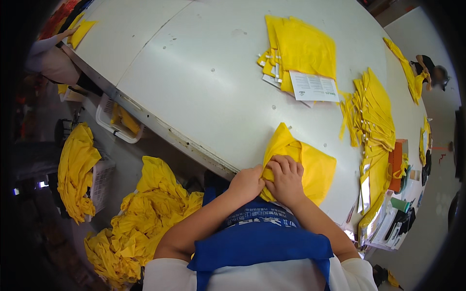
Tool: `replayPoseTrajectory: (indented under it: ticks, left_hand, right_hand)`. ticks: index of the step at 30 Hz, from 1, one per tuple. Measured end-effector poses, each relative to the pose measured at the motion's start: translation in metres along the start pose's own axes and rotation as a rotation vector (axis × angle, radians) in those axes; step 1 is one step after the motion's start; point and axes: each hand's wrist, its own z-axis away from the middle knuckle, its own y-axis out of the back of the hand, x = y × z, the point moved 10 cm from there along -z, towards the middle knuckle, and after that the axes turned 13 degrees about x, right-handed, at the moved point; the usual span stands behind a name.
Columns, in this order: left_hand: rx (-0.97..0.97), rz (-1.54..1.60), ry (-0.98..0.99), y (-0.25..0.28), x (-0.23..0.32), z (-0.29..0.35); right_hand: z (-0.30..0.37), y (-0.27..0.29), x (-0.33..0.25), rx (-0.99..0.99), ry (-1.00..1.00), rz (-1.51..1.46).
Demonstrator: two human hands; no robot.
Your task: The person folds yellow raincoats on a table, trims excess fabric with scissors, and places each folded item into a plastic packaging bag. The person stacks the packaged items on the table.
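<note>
A folded yellow cloth item (318, 169) lies at the near edge of the table, in front of my body. My left hand (247, 185) is closed on its left edge, with the fingertips pinching the fabric. Right beside it, my right hand (285, 180) rests on the cloth with bent fingers, gripping a fold close to the left hand's fingertips. One corner of the cloth points away from me, and its right part lies flat. The exact kind of item cannot be told from its folded shape.
Farther off on the white table (194, 97) lies a stack of folded yellow cloths (306, 48) with printed sheets (315, 87). Fanned yellow pieces (374, 106) and an orange box (398, 162) are at right. Yellow fabric heaps (141, 228) sit at lower left. Other people work at the table's far ends.
</note>
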Motion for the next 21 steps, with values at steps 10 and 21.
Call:
replayPoseTrajectory:
  ticks: [10,21]
  left_hand:
    - [-0.001,0.065,0.159,-0.02,-0.042,-0.016]
    - [-0.054,0.085,0.071,-0.027,-0.016,-0.012]
  right_hand:
    - [-0.025,-0.023,0.025,0.056,-0.025,0.007]
    - [0.01,-0.013,0.027,-0.016,-0.02,0.111]
